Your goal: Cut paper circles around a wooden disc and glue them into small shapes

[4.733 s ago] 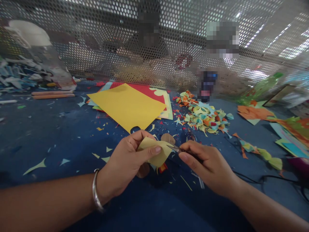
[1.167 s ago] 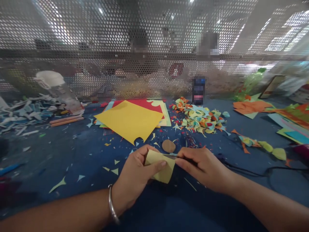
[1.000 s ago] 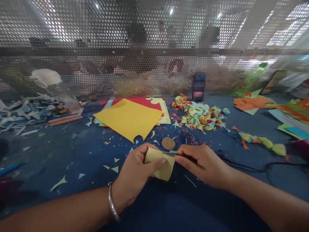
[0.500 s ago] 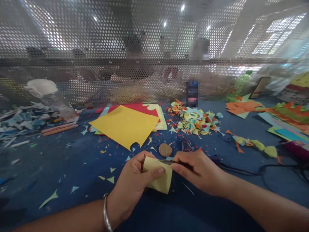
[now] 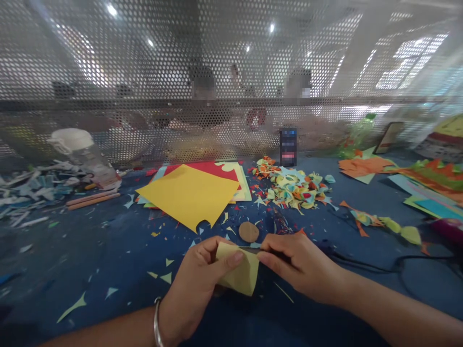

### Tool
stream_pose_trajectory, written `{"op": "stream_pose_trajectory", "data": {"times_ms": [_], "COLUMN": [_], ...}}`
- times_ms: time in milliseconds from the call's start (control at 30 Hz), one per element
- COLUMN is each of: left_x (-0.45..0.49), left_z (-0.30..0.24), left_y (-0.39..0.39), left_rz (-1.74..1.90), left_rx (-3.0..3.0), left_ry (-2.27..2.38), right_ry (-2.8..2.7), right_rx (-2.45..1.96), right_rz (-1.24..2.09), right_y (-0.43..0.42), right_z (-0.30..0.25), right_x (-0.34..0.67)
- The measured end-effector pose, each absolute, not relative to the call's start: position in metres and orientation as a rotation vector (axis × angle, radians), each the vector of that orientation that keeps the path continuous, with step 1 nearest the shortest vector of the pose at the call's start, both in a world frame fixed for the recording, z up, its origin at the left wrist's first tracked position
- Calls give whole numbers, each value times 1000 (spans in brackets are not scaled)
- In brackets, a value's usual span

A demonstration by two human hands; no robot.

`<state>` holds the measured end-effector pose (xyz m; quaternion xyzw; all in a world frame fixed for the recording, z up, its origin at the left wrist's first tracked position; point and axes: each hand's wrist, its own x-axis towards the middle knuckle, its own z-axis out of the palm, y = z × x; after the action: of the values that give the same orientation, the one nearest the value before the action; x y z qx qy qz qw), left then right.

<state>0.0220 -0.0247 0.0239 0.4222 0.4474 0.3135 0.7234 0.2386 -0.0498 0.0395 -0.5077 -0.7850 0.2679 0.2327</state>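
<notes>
My left hand [image 5: 202, 277], with a silver bangle at the wrist, pinches a small pale yellow piece of paper [image 5: 240, 277] between thumb and fingers. The thumb lies flat across the front of the paper. My right hand [image 5: 294, 258] is closed around scissors [image 5: 254, 249], whose grey blades show at the paper's upper right edge; their handles are hidden in the fingers. Just beyond the hands, a round brown disc [image 5: 248, 232] lies on the blue tabletop [image 5: 119, 250].
Stacked coloured sheets, a yellow sheet [image 5: 191, 193] on top, lie ahead. A heap of cut paper pieces [image 5: 298, 188] is right of them. A bottle [image 5: 87, 156] and sticks [image 5: 93, 198] stand left; a black cable [image 5: 365, 264] runs right. A perforated screen [image 5: 144, 115] spans the back.
The whole view has shifted slightly, so everything sits a little lower. Both hands keep their hold, and the paper and scissors look nearly unchanged relative to each other.
</notes>
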Motion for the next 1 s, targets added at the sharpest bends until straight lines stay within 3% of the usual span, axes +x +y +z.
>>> {"op": "stream_pose_trajectory", "data": {"times_ms": [1000], "left_x": [23], "left_z": [24], "left_y": [-23], "left_rz": [696], "left_rx": [886], "left_ry": [913], "right_ry": [-2211], "right_rx": [-1346], "right_rz": [671], "right_y": [-50], "right_z": [42], "right_x": [239]}}
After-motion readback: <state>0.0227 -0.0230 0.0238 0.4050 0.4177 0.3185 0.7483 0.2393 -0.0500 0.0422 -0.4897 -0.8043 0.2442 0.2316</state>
